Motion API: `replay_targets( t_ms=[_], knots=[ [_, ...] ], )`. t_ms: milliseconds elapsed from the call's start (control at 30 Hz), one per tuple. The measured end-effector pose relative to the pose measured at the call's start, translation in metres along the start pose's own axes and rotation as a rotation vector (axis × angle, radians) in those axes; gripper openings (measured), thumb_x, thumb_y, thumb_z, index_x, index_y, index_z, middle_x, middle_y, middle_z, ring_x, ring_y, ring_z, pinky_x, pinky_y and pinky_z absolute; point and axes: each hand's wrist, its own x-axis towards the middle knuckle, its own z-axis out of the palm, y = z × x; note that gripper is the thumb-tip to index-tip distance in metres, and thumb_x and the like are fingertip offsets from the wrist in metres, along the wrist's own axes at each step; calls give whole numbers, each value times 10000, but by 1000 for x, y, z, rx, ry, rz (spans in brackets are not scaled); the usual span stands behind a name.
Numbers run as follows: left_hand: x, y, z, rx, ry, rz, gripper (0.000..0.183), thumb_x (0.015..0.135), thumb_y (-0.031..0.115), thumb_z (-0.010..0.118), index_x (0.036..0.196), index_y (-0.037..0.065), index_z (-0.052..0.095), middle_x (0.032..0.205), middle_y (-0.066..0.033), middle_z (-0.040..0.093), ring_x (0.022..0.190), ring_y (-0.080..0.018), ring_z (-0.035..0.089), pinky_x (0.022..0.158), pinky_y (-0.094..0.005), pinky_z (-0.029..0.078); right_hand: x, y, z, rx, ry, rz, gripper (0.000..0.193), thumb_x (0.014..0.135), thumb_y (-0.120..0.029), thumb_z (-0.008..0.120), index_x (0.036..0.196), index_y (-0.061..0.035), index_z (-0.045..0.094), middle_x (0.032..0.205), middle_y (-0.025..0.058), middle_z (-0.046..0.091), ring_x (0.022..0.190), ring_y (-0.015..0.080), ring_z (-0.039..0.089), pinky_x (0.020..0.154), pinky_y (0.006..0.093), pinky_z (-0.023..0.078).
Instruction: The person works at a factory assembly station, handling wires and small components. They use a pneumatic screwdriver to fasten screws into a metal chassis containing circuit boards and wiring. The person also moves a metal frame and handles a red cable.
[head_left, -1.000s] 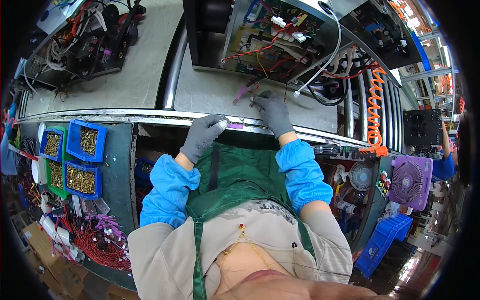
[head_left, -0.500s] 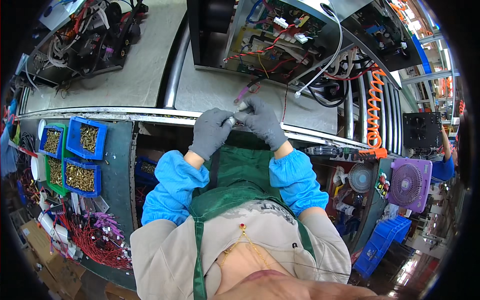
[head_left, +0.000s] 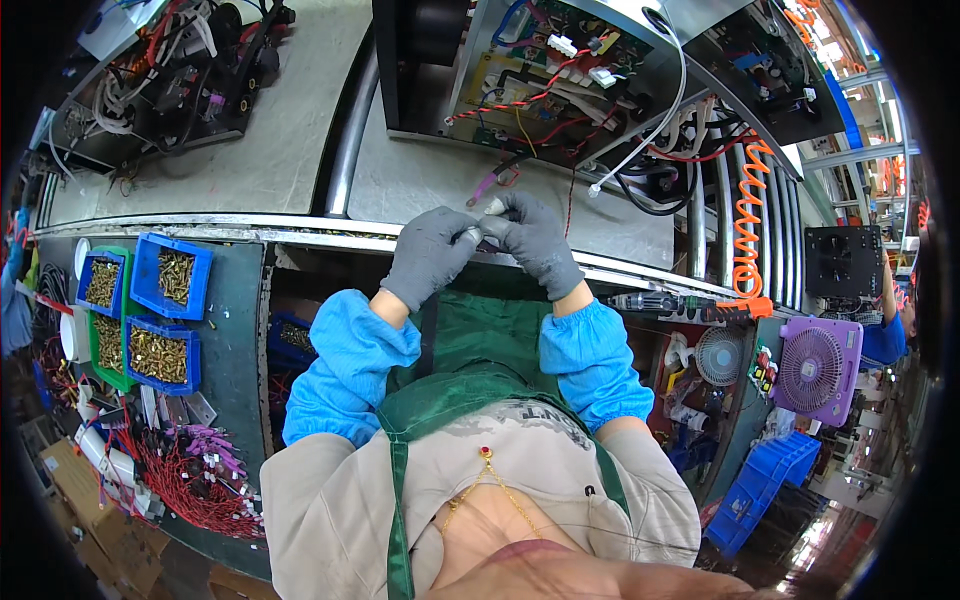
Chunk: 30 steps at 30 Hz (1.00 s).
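At the far left edge, stacked brown cardboard boxes point(head_left: 75, 490) sit low in the frame, beside a tangle of red wires with pale connectors point(head_left: 175, 480). Above them, at centre left, four plastic bins, blue and green, holding brass-coloured screws point(head_left: 160, 300), stand on a dark green shelf point(head_left: 235, 330). In the upper left lies an open black chassis full of loose cables point(head_left: 165, 80) on the grey, matt conveyor surface point(head_left: 290, 150), whose bright metal rail point(head_left: 200, 228) curves across the frame.

At the middle, the left hand in a grey knitted glove point(head_left: 430, 255) is curled, its fingertips pinching a small pale cylindrical part point(head_left: 490, 208) just past the rail, at the centre of the frame. The right hand in a matching grey glove point(head_left: 535, 240) meets it from the other side, fingers closed on the same part; how each finger sits on it is hard to make out at this size. Both forearms wear bright blue sleeve covers point(head_left: 345, 365) over a green apron point(head_left: 480, 350).

Just above the hands, a purple-sleeved wire end point(head_left: 495, 182) lies on the conveyor, leading toward an open metal housing with circuit boards and red, white and black wiring point(head_left: 560, 70) at top centre.

To the right, an orange coiled hose point(head_left: 745, 220) hangs down the frame to an electric screwdriver with an orange tip point(head_left: 680, 303) lying along the bench edge. Below it stand a small white fan point(head_left: 722, 355) and a purple square fan point(head_left: 812, 368), with a blue plastic crate point(head_left: 760, 495) at lower right.
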Motion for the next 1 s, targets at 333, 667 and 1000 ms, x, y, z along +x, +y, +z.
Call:
replay_targets(
  t_ms=[333,667,1000],
  knots=[
    [3,6,7,-779,-124,-279,228,870,39,512,1080,-50,533,964,-131,586,771,-160,639,672,-273,548,-2,-7,6,-610,196,-490,260,785,-264,644,846,-17,590,794,146,582,755,281,573,668,375,452],
    [10,-17,-8,-832,-70,-436,271,875,174,583,1086,5,593,768,-34,620,632,-67,585,551,-205,503,28,0,4,282,221,18,313,834,-347,555,832,-38,607,803,139,606,736,263,587,662,341,461],
    [17,-34,0,-681,72,-294,248,849,201,595,1008,13,625,834,-46,613,709,-118,585,640,-259,490,63,13,-34,-1053,455,-288,199,803,-299,569,883,-139,656,899,164,633,847,346,601,723,451,464]
  ],
)
